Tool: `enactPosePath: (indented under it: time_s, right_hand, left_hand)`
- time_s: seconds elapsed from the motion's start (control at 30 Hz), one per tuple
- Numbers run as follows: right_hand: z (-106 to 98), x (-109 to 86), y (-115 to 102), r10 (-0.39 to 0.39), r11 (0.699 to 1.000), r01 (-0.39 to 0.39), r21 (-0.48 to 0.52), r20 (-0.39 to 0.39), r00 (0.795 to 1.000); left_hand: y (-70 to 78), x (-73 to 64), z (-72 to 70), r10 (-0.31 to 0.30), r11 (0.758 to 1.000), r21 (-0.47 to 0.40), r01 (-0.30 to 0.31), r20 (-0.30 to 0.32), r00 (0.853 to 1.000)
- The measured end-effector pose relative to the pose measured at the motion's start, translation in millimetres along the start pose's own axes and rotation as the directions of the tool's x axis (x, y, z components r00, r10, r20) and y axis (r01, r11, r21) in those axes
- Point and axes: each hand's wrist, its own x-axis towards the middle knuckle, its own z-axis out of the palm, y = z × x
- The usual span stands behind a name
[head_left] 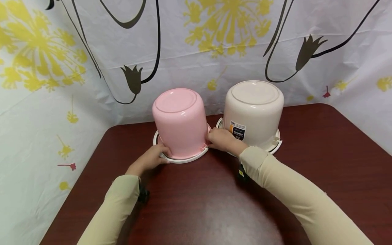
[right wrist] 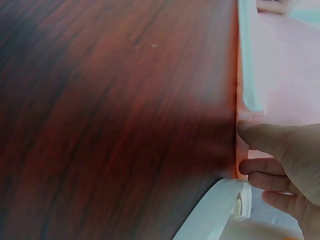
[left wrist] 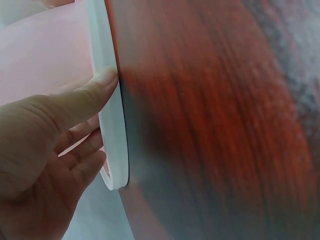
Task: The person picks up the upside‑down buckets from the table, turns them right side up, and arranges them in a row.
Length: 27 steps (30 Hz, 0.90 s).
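Note:
A pink bucket point(head_left: 180, 129) stands upside down on the dark red table, its white handle point(head_left: 186, 160) lying around the rim. My left hand point(head_left: 151, 157) grips the near left side of that rim. In the left wrist view, the thumb point(left wrist: 100, 82) presses the white handle while the other fingers curl behind it. At the bucket's right side my right hand point(head_left: 222, 139) pinches the pink rim point(right wrist: 242, 152), just beyond the handle's end. The right forearm crosses in front of an upturned cream bucket point(head_left: 260, 117), close beside the pink one.
The cream bucket carries a label point(head_left: 238, 130) and has its own white handle point(head_left: 277, 147) around the rim. Behind the table point(head_left: 196, 200) hangs a white curtain point(head_left: 183, 64) with flower prints, close to the back edge.

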Motion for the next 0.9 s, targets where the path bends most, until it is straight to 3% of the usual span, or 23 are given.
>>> enactPosePath:
  time_s: [0.2,0.43,0.63,0.9]
  right_hand:
    - [2,1.3,-3,0.015,1.0,-0.015,0.005,0.009,1.0]
    - [2,-0.3,-5,0.058,0.996,-0.058,0.066,0.001,0.998]
    - [1,-2.1,-4,0.09,0.99,-0.088,0.107,-0.013,0.996]
    - [-1,-4.1,-3,0.073,0.991,-0.067,0.116,-0.051,0.996]
  left_hand:
    - [-1.2,-2.8,-0.1,0.001,1.0,0.021,-0.001,-0.012,1.0]
    - [-3.6,-5.4,-1.2,0.044,0.999,0.024,-0.043,-0.04,0.998]
    - [1.0,-5.6,-5.2,0.065,0.996,0.062,-0.061,-0.069,0.995]
    - [11.4,-8.4,-13.8,0.093,0.99,0.12,-0.08,-0.111,0.989]
